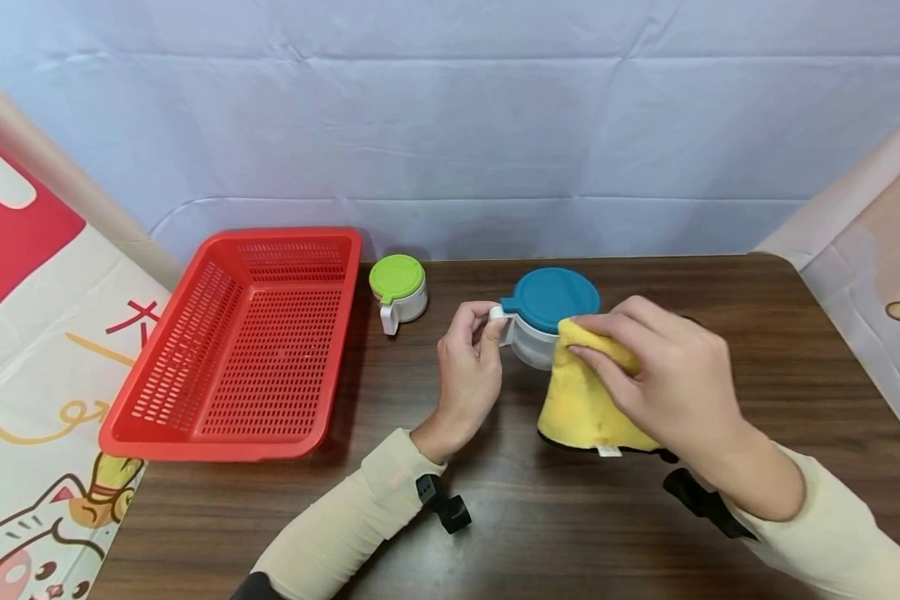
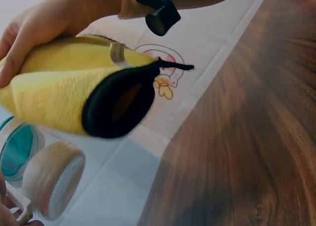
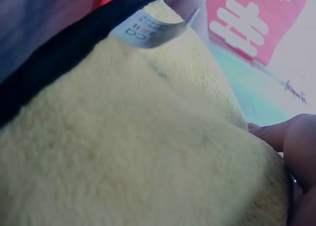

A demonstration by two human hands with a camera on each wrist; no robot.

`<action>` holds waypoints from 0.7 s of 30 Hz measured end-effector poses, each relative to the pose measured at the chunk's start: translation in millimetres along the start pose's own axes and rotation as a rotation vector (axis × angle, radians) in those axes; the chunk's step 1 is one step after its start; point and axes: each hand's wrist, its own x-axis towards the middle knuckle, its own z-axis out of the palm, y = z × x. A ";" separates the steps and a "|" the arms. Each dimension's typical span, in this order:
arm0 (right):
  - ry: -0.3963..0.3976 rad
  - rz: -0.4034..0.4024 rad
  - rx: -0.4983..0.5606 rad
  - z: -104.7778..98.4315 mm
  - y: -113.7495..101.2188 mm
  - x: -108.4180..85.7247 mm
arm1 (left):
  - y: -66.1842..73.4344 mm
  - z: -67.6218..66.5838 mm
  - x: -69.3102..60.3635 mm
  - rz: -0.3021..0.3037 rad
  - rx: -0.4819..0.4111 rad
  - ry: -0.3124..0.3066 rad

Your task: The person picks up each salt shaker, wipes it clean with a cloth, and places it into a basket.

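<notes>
My left hand (image 1: 471, 367) pinched the white handle (image 1: 498, 313) of the blue-lidded jar (image 1: 532, 347); thumb and fingertips only. My right hand (image 1: 663, 371) gripped a yellow cloth (image 1: 588, 404) by its upper part, dark-trimmed hem hanging on the near side. Jar was at the far middle of the table (image 1: 540, 521), right of the green-lidded jar (image 1: 399, 287) and the red basket (image 1: 318, 433); cloth overlapped its near right side in the head view. Couldn't tell if they touched, or if the jar's base met the table. Risk, my guess: a hard push from the cloth could twist the jar out of that small pinch, handle being its only hold. Cloth might also catch the blue lid (image 1: 555, 298) and flip it up, if loose. Green-lidded jar looked well apart; knock unlikely.
</notes>
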 end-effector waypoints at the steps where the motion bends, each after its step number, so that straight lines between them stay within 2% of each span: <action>1: -0.007 -0.001 0.006 3.8 -2.2 -0.5 | 0.0 0.4 0.0 0.002 0.001 0.002; 9: 0.044 -0.054 0.022 28.4 -17.2 0.9 | 1.2 1.2 -0.8 0.015 0.013 0.006; 14: 0.098 -0.097 -0.014 41.3 -23.6 2.9 | 1.2 2.5 -0.9 0.025 0.005 0.010; 21: 0.134 -0.110 -0.085 53.1 -26.2 4.4 | 3.4 4.0 -2.4 0.018 -0.026 0.021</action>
